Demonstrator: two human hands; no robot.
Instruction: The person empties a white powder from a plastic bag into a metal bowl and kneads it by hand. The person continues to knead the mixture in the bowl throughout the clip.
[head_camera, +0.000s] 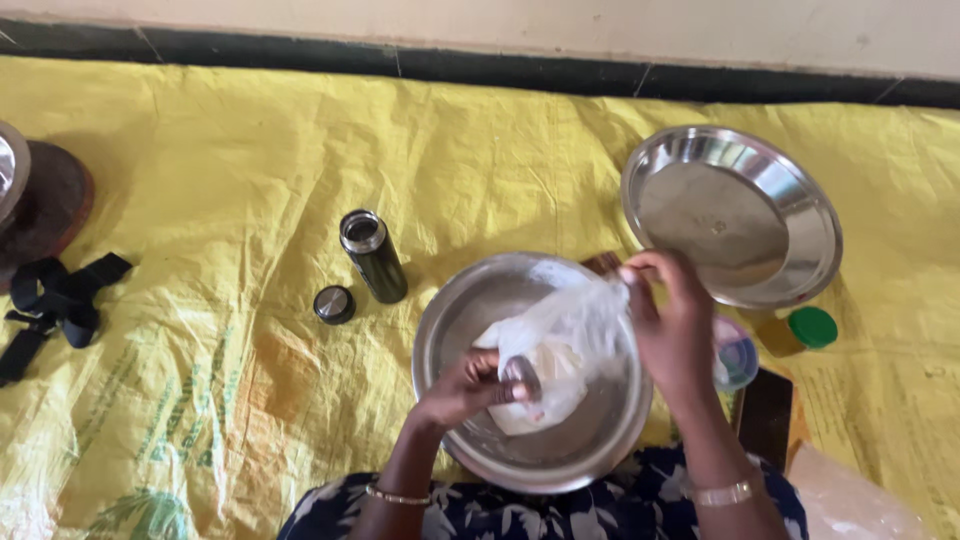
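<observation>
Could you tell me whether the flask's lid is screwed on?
No, the flask stands open, and its lid lies beside it on the yellow sheet.

A clear plastic bag sags over the steel bowl.

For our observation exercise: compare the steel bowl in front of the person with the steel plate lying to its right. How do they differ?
The steel bowl is deep; the steel plate is shallow and flat-bottomed. The bowl holds a clear plastic bag of white powder, gripped by the left hand and right hand; the plate lies empty and untouched. Both are round, shiny metal, resting on the yellow mat.
</observation>
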